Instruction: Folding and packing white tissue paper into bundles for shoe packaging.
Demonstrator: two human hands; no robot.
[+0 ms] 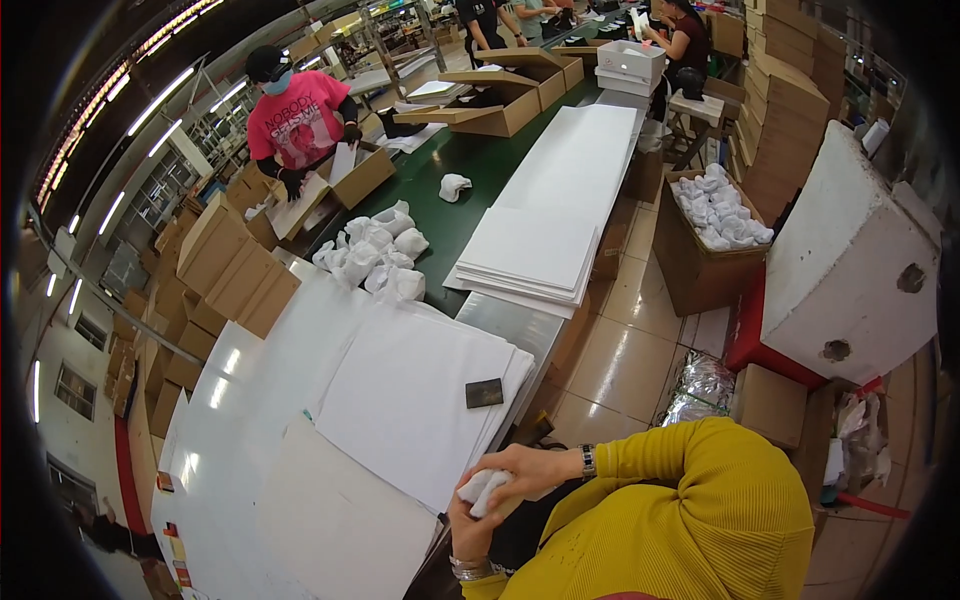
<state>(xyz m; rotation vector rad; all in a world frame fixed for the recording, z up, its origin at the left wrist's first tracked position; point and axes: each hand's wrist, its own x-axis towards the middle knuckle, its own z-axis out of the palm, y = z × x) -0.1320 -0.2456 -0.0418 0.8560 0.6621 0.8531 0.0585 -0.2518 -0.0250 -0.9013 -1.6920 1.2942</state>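
Note:
Both my hands are wrapped round a wad of crumpled white paper, just off the near right edge of the table. My left hand grips it from below and the left side. From the right, my right hand closes over its top. Whether anything lies inside the wad is hidden. Beside my hands a stack of white paper sheets lies on the table, with a small dark rectangular block on top. Further off is a heap of similar white paper wads.
A green conveyor belt runs away from the table, bearing one loose wad and a long stack of white sheets. Across it, a person in a pink shirt handles an open carton. At right stands a carton full of wads.

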